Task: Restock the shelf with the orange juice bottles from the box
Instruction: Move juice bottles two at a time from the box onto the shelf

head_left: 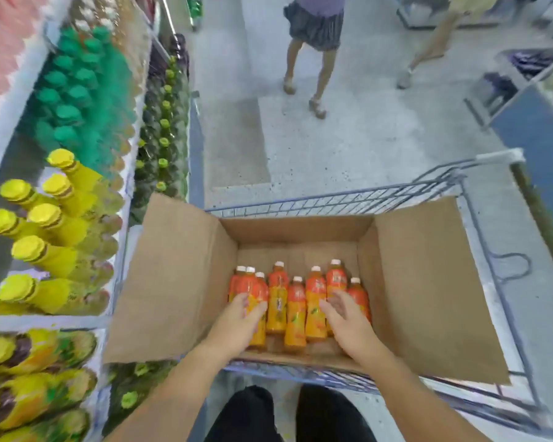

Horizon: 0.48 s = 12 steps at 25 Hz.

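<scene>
Your left hand (241, 317) and right hand (340, 311), both open, reach bottles (296, 309) at 12 o'clock in the box (428, 282) to grab 2 at once.

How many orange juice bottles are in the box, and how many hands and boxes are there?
Orange juice bottles: 8, all standing in the box
Hands: 2, the left hand and the right hand, both reaching in with open fingers
Cardboard box: 1, flaps open, sitting in a cart
Total: 11
</scene>
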Motion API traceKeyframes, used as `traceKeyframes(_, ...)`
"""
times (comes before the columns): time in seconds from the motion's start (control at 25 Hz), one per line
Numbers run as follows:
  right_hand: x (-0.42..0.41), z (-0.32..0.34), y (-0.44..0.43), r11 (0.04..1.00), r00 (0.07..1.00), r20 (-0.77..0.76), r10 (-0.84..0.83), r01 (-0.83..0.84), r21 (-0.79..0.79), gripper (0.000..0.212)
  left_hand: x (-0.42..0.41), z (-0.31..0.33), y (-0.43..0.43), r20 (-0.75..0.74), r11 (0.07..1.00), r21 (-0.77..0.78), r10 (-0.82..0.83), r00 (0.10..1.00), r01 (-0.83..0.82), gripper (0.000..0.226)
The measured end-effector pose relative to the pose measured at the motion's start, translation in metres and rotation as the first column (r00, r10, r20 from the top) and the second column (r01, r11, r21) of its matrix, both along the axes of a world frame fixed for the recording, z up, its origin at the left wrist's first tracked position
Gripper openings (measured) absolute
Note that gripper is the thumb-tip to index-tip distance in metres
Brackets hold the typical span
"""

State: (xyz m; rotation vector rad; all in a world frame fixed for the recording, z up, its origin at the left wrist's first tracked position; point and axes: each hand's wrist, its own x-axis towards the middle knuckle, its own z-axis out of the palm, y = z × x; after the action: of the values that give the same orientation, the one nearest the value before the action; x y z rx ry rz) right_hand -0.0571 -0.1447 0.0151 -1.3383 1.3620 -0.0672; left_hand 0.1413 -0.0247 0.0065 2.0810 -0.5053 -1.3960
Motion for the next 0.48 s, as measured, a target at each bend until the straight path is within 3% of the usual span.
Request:
traceKeyframes(0.16, -0.02, -0.048, -0.016, 0.998, 0.997, -0.074, -0.036, 0.04, 0.054, 0.039, -0.012, -0.043, -0.029, -0.014, 0.977, 0.15, -0.151, 0.988, 0.152, 0.072)
traceKeyframes(0.28, -0.035, -0.093, -0.032, 0.993, 0.987, -0.16, -0.023, 0.042, 0.113, 0.06, -0.03, -0.091, -0.056, -0.027, 0.961, 0.169, -0.217, 0.976, 0.219, 0.064)
traceKeyframes(0.36, -0.044, -0.123, -0.042, 0.992, 0.978, -0.208, -0.026, 0.052, 0.118, 0.062, -0.043, -0.121, -0.071, -0.027, 0.95, 0.198, -0.241, 0.97, 0.242, 0.063)
traceKeyframes(0.48, -0.053, -0.157, -0.051, 0.996, 0.965, -0.261, -0.029, 0.051, 0.078, 0.047, -0.055, -0.164, -0.085, 0.004, 0.948, 0.234, -0.224, 0.975, 0.217, 0.065)
